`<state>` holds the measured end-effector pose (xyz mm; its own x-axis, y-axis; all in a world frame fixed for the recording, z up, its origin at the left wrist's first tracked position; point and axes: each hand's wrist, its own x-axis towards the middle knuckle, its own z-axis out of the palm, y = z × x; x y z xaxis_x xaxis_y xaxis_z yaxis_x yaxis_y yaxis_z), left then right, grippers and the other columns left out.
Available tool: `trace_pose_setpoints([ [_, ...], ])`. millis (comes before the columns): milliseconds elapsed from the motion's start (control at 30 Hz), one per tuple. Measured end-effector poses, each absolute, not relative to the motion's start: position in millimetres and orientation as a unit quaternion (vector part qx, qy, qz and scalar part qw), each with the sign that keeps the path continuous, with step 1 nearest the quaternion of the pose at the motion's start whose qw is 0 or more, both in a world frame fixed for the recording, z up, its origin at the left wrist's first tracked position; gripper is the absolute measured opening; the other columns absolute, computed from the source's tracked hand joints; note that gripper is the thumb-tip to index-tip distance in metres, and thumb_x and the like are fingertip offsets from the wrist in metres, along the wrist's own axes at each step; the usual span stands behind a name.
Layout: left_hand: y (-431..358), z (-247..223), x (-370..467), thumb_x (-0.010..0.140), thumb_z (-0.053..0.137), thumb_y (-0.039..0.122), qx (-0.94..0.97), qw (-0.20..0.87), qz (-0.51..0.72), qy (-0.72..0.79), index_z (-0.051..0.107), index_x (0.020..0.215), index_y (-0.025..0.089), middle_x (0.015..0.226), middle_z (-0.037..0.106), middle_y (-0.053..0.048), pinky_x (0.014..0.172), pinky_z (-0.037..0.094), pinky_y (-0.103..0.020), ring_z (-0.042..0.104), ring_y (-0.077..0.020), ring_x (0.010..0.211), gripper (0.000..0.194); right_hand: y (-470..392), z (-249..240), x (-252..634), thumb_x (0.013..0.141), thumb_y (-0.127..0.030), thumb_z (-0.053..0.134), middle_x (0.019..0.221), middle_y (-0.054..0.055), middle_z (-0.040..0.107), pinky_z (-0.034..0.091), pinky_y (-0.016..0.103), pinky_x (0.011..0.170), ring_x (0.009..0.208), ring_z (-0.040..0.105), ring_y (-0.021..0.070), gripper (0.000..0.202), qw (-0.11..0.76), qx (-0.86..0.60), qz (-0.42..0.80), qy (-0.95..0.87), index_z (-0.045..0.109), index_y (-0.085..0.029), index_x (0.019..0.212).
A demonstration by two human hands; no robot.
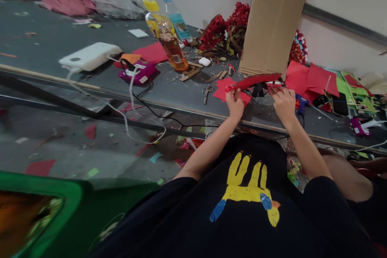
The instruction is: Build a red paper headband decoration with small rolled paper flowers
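Note:
A curved red cardboard piece [256, 80] with a dark edge is held just above the front of the grey table. My left hand [235, 104] pinches its left end, where a small red crumpled bit shows. At the other end, my right hand [283, 102] has its fingers closed on the red piece; the fingertips are partly hidden. Black strips [258, 90] show beneath the piece, between my hands. Under my left hand lies red paper [222, 88]. A blue glue gun [301, 104] rests right beside my right hand.
A tall cardboard panel [275, 20] stands behind my hands. Left are two bottles [172, 46], a white power bank [90, 55] and a purple power strip [138, 72] with cables. Red sheets [311, 80] and a phone [340, 107] lie right. A green bin [121, 197] stands lower left; a person's leg [344, 173] is at right.

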<state>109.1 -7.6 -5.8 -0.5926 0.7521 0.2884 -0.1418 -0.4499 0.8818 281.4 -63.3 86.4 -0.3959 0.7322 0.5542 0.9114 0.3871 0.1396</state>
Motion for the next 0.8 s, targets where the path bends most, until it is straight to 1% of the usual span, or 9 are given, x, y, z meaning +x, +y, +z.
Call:
trace_pose_setpoints([
  [100,-1.2,-8.0,108.7,0.081,0.062,0.045,0.318,0.304,0.783,0.441,0.045,0.073,0.020,0.070,0.048,0.001,0.077,0.049,-0.029,0.054,-0.0130,0.070,0.031,-78.1,84.8,306.1,0.090,-0.011,0.039,0.116,0.004,0.070,0.038,0.037,0.087,0.106,0.061,0.0196,0.041,0.268,-0.525,-0.246,-0.769,0.064,-0.026,0.119],
  [200,2.3,-6.8,108.2,0.080,0.062,0.046,0.312,0.335,0.784,0.420,0.043,0.074,0.021,0.069,0.045,0.002,0.076,0.049,-0.028,0.054,-0.0126,0.070,0.033,-92.6,91.9,330.3,0.091,-0.011,0.035,0.109,0.004,0.072,0.042,0.036,0.089,0.101,0.064,0.0179,0.043,0.341,-0.530,-0.276,-0.725,0.066,-0.026,0.115],
  [300,1.3,-3.9,107.6,0.079,0.063,0.050,0.318,0.346,0.784,0.405,0.043,0.076,0.021,0.069,0.046,0.002,0.075,0.048,-0.026,0.054,-0.0122,0.069,0.035,-95.8,110.7,345.1,0.091,-0.012,0.033,0.110,0.004,0.072,0.045,0.037,0.090,0.104,0.065,0.0183,0.043,0.357,-0.532,-0.281,-0.714,0.066,-0.026,0.115],
  [367,-0.5,-2.5,107.2,0.077,0.062,0.054,0.330,0.345,0.783,0.399,0.042,0.076,0.021,0.070,0.048,0.002,0.075,0.048,-0.026,0.054,-0.0122,0.070,0.039,-90.3,126.1,346.6,0.091,-0.011,0.033,0.114,0.004,0.070,0.043,0.039,0.093,0.109,0.062,0.0196,0.044,0.322,-0.532,-0.279,-0.732,0.065,-0.027,0.117],
  [467,-2.2,-2.0,106.6,0.074,0.062,0.061,0.344,0.339,0.783,0.393,0.042,0.074,0.021,0.069,0.048,0.002,0.074,0.049,-0.026,0.053,-0.0120,0.069,0.045,-75.3,142.0,338.7,0.091,-0.011,0.038,0.121,0.004,0.067,0.039,0.041,0.095,0.115,0.057,0.0208,0.041,0.230,-0.515,-0.263,-0.783,0.062,-0.025,0.121],
  [567,-1.5,-3.6,106.0,0.072,0.062,0.064,0.344,0.352,0.784,0.379,0.044,0.077,0.021,0.071,0.050,0.001,0.075,0.050,-0.028,0.054,-0.0118,0.069,0.047,-61.6,141.6,329.6,0.093,-0.016,0.042,0.120,0.005,0.068,0.036,0.039,0.092,0.112,0.056,0.0204,0.035,0.143,-0.504,-0.249,-0.814,0.062,-0.023,0.120],
  [633,-0.2,-5.4,105.6,0.071,0.062,0.064,0.340,0.369,0.784,0.365,0.046,0.082,0.020,0.077,0.054,0.000,0.077,0.051,-0.029,0.058,-0.0128,0.074,0.048,-58.0,134.7,329.4,0.094,-0.019,0.042,0.117,0.005,0.069,0.035,0.039,0.090,0.108,0.057,0.0198,0.031,0.102,-0.505,-0.246,-0.821,0.063,-0.023,0.117],
  [733,2.0,-8.2,105.4,0.072,0.063,0.062,0.331,0.385,0.785,0.356,0.049,0.088,0.020,0.083,0.058,-0.003,0.079,0.053,-0.030,0.061,-0.0147,0.080,0.047,-63.0,125.8,339.3,0.094,-0.018,0.043,0.115,0.005,0.070,0.033,0.039,0.088,0.103,0.058,0.0196,0.030,0.071,-0.511,-0.248,-0.820,0.064,-0.022,0.115],
  [800,3.2,-9.3,105.9,0.072,0.064,0.061,0.328,0.387,0.785,0.356,0.050,0.089,0.019,0.083,0.059,-0.003,0.079,0.053,-0.031,0.062,-0.0154,0.081,0.047,-70.3,126.1,348.8,0.093,-0.016,0.043,0.115,0.005,0.070,0.032,0.039,0.087,0.102,0.059,0.0202,0.030,0.084,-0.521,-0.259,-0.809,0.064,-0.021,0.114],
])
